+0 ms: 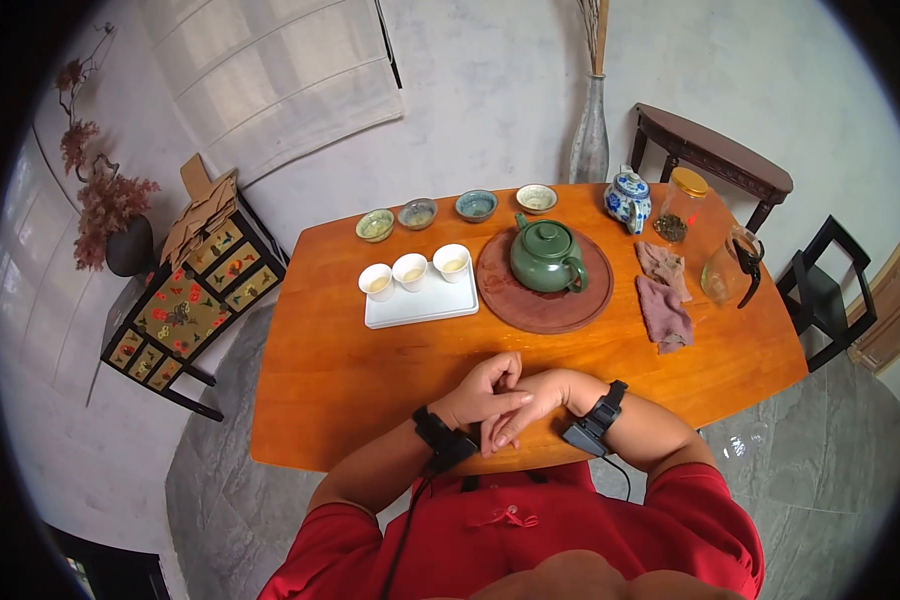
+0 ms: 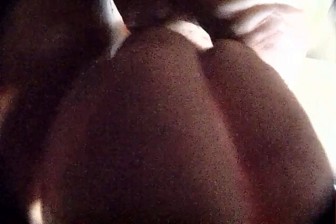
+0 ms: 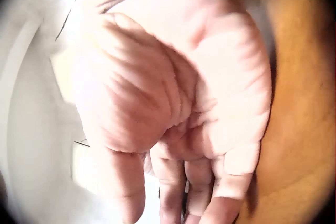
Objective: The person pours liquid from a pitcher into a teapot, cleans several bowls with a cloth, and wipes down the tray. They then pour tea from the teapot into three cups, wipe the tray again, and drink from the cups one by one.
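Both hands lie together over the table's near edge in the head view. The left hand (image 1: 476, 394) touches the right hand (image 1: 540, 396), its thumb lying across it. Relaxed fingers of the right hand point down and to the left. In the right wrist view, the right palm (image 3: 184, 77) faces the camera with loosely extended fingers and nothing held. Dark, blurred skin fills most of the left wrist view, hiding how the left fingers lie. Beyond the hands, a white tray (image 1: 423, 312) bears three white cups, and a green teapot (image 1: 545, 258) stands on a round board (image 1: 505, 302).
Several small bowls, one of them blue (image 1: 476, 206), line the table's far edge. On the right are a blue-and-white pot (image 1: 628, 200), a yellow-lidded jar (image 1: 682, 207), a glass pitcher (image 1: 720, 275) and crumpled cloths (image 1: 664, 313). A painted cabinet (image 1: 185, 308) stands left.
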{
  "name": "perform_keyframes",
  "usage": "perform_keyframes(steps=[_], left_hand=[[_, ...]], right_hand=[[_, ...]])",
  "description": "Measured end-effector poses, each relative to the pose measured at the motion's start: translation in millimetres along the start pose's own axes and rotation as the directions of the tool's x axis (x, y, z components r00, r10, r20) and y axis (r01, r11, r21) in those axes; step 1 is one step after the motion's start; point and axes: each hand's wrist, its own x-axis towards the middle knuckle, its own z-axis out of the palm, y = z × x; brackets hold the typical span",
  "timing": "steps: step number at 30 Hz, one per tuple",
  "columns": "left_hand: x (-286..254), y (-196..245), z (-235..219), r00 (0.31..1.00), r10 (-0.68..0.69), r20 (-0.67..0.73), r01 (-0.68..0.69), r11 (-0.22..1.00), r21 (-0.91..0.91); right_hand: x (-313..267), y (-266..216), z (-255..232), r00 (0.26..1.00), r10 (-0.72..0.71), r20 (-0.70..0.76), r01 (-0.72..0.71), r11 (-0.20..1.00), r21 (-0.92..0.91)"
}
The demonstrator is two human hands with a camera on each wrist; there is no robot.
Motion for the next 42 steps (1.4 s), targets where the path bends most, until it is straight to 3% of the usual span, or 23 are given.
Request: perform_keyframes(steps=[2, 3, 7, 10, 12, 16, 17, 18, 19, 20, 22, 23, 24, 26, 28, 30, 31, 33, 34, 36, 38, 40, 42], left_hand=[[4, 5, 9, 0.958, 0.266, -0.103, -0.248, 0.955, 0.16], [1, 9, 4, 0.97, 0.244, -0.011, -0.231, 0.93, 0.284], [3, 23, 9, 0.965, 0.261, -0.028, -0.241, 0.923, 0.301], [2, 21, 9, 0.975, 0.219, 0.023, -0.22, 0.964, 0.147], [1, 11, 8, 0.999, -0.009, 0.048, 0.016, 0.988, -0.157], [2, 14, -3, 0.991, -0.104, 0.078, 0.117, 0.977, -0.179], [2, 23, -5, 0.978, -0.2, 0.053, 0.206, 0.959, -0.193], [1, 27, -6, 0.955, -0.294, 0.029, 0.293, 0.933, -0.209], [1, 26, -7, 0.97, -0.242, -0.025, 0.236, 0.961, -0.144], [2, 19, -8, 0.969, -0.245, -0.027, 0.239, 0.96, -0.147], [6, 6, -13, 0.987, 0.089, -0.134, -0.101, 0.992, -0.082], [9, 3, -12, 0.966, 0.176, -0.189, -0.18, 0.984, -0.005], [9, 1, -14, 0.966, 0.172, -0.19, -0.177, 0.984, -0.008], [8, -3, -14, 0.931, 0.214, -0.295, -0.232, 0.972, -0.025], [10, -16, -12, 0.943, 0.134, -0.304, -0.22, 0.937, -0.272], [12, -12, -11, 0.966, 0.112, -0.233, -0.136, 0.987, -0.089], [11, -11, -8, 0.968, 0.108, -0.229, -0.132, 0.987, -0.092], [12, -9, -2, 0.978, 0.164, -0.127, -0.136, 0.97, 0.202], [11, -3, 1, 0.98, 0.162, -0.119, -0.136, 0.97, 0.201], [10, 10, 7, 0.995, 0.086, 0.042, -0.095, 0.92, 0.381], [9, 6, 15, 0.991, 0.11, 0.078, -0.13, 0.934, 0.334], [8, 3, 16, 0.975, 0.086, 0.203, -0.091, 0.996, 0.017], [4, 3, 16, 0.99, 0.082, 0.119, -0.071, 0.993, -0.098]], right_hand=[[-2, 3, -6, 1.0, -0.013, -0.008, 0.013, 0.999, -0.029], [-3, 4, -9, 0.998, -0.005, -0.063, 0.005, 1.0, -0.007], [-2, 19, -20, 0.992, 0.008, -0.127, 0.002, 0.997, 0.078], [0, 16, -15, 0.977, 0.073, -0.199, -0.05, 0.992, 0.118], [0, 13, -10, 0.963, 0.089, -0.253, -0.046, 0.984, 0.171], [-1, 9, -12, 0.879, -0.068, -0.472, 0.015, 0.993, -0.114], [-1, 8, -11, 0.849, -0.114, -0.516, 0.019, 0.982, -0.186], [-1, 7, -8, 0.817, -0.163, -0.554, 0.018, 0.966, -0.257], [-1, -2, 7, 0.629, -0.441, -0.641, -0.005, 0.821, -0.571], [-2, -2, 5, 0.631, -0.438, -0.641, -0.004, 0.824, -0.567], [-3, -2, -2, 0.662, -0.248, -0.707, -0.07, 0.919, -0.388], [-2, 6, -1, 0.556, -0.421, -0.717, 0.052, 0.878, -0.476], [-5, 12, -6, 0.556, -0.418, -0.718, 0.053, 0.88, -0.472], [-13, 6, -13, 0.359, -0.598, -0.717, 0.221, 0.801, -0.557], [-7, -20, 0, 0.171, -0.49, -0.855, 0.552, 0.766, -0.329], [-26, -6, -20, 0.054, -0.59, -0.805, 0.305, 0.778, -0.549], [-31, -5, -25, 0.027, -0.573, -0.819, 0.31, 0.784, -0.538], [-35, -1, -31, -0.006, -0.554, -0.833, 0.314, 0.789, -0.527], [-34, -1, -32, -0.014, -0.527, -0.85, 0.315, 0.804, -0.504], [-33, -2, -32, -0.037, -0.498, -0.866, 0.313, 0.818, -0.483], [-32, -6, -29, -0.013, -0.532, -0.847, 0.255, 0.817, -0.517], [-39, -11, -31, -0.051, -0.545, -0.837, 0.223, 0.81, -0.542], [-54, -20, -37, -0.248, -0.586, -0.771, 0.11, 0.774, -0.623]])
